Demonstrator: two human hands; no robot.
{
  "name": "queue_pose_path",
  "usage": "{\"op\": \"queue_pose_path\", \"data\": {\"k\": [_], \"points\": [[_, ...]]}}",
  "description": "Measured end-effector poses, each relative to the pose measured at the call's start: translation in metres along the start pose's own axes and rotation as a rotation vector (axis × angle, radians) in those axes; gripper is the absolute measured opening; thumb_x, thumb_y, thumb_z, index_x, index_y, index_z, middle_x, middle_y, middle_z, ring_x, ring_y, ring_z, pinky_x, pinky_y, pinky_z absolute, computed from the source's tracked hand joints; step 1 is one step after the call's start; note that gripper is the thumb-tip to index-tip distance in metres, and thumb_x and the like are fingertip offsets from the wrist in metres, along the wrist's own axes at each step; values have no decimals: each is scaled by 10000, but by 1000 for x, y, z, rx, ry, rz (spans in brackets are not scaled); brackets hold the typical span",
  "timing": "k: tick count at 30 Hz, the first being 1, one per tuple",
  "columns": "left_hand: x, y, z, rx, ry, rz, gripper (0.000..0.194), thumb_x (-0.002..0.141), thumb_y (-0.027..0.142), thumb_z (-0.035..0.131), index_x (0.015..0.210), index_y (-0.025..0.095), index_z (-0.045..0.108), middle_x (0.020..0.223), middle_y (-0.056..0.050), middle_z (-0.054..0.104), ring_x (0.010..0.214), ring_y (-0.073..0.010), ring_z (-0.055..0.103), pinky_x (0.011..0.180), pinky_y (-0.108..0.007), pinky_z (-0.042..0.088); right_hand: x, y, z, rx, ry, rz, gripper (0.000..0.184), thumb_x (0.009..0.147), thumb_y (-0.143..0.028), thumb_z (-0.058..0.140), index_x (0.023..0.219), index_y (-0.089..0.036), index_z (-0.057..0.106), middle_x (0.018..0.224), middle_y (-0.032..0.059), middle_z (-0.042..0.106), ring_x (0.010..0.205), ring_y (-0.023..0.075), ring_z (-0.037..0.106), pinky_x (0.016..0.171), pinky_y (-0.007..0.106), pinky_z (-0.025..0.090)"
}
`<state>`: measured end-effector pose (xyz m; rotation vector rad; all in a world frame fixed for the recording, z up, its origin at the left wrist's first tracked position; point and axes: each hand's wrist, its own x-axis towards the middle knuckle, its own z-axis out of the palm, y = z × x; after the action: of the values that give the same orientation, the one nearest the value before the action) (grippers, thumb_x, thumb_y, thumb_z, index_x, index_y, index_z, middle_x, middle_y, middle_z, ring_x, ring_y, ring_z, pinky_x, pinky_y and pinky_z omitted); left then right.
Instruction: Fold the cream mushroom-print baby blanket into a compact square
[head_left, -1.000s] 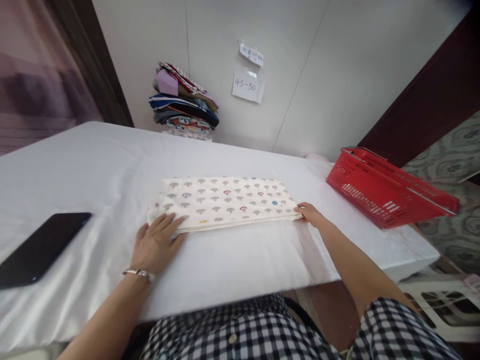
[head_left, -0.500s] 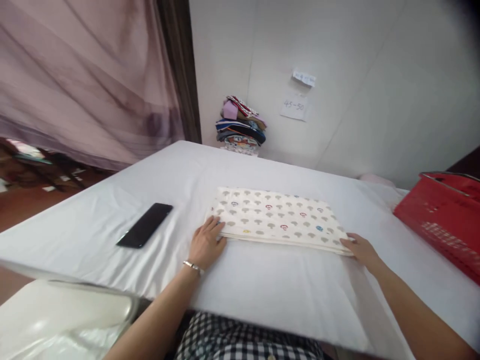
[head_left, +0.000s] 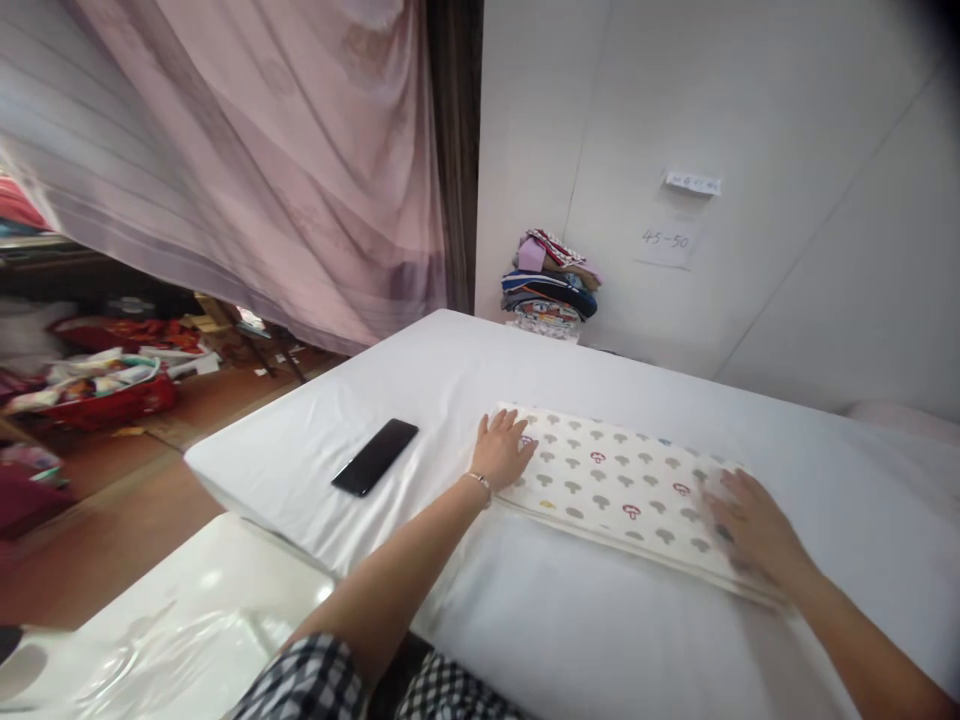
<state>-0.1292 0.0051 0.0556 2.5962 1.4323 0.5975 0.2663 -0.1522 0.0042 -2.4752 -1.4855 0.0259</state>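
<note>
A folded cream cloth (head_left: 622, 485) printed with small mushrooms lies flat on the white-covered table (head_left: 465, 380). My left hand (head_left: 504, 450) rests open on the cloth's left end, fingers spread, a thin bracelet at the wrist. On the cloth's right end lies my right hand (head_left: 754, 530), flat with fingers stretched out and a little blurred by motion.
A black phone (head_left: 375, 456) lies on the table left of the cloth. A stack of folded clothes (head_left: 551, 285) stands at the far edge against the wall, below paper notes (head_left: 667, 240). A pink curtain (head_left: 262, 170) hangs at left. A white plastic chair (head_left: 157, 630) is near left.
The view has swung left, so the red basket has left the frame. Both hands have moved from the cloth's near edge onto its top, the right one sliding across.
</note>
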Motion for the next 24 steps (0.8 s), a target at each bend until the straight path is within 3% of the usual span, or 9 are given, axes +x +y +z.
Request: {"op": "queue_pose_path", "data": {"k": [3,5,11,16,20,24], "points": [[29,-4,18,74,-106,-21,585,881,535,360,1340,179,434,1501,-121,274,1393,-288,184,1112,-532,146,17,-44,12,-58,-30,-135,653,856,-532,269,1384,-164,379,1509,94,250,1397,262,170,1118,445,215],[38,-12,30,97,-188,-82,665,874,582,313,1387,162,370,1522,-130,212,1406,-298,128,1116,-537,113,25,-56,22,-100,-55,-158,622,871,-523,259,1393,-201,367,1511,70,250,1398,252,169,1115,481,192],[35,-27,47,108,-230,-128,752,857,638,233,1432,157,291,1529,-122,187,1414,-289,89,1123,-529,86,30,-43,40,-146,-111,-128,607,887,-539,245,1413,-250,335,1521,33,228,1403,229,154,1112,509,166],[36,-27,51,125,-201,-126,738,865,627,242,1427,153,305,1526,-124,195,1411,-294,104,1119,-537,91,32,-53,29,-155,-140,-121,612,899,-540,234,1415,-229,344,1526,59,207,1404,257,137,1105,530,162],[38,-27,54,164,-195,-130,739,870,620,240,1428,139,300,1526,-117,199,1409,-294,110,1118,-540,101,36,-109,17,-162,-137,-238,631,908,-544,215,1435,-209,309,1545,57,114,1414,259,64,1120,515,82],[38,-26,52,193,-202,-143,739,871,617,235,1428,135,300,1523,-110,208,1410,-287,116,1121,-531,109,42,-187,21,-65,-221,-551,685,897,-610,212,1446,-209,285,1545,53,106,1417,248,36,1125,484,12]]}}
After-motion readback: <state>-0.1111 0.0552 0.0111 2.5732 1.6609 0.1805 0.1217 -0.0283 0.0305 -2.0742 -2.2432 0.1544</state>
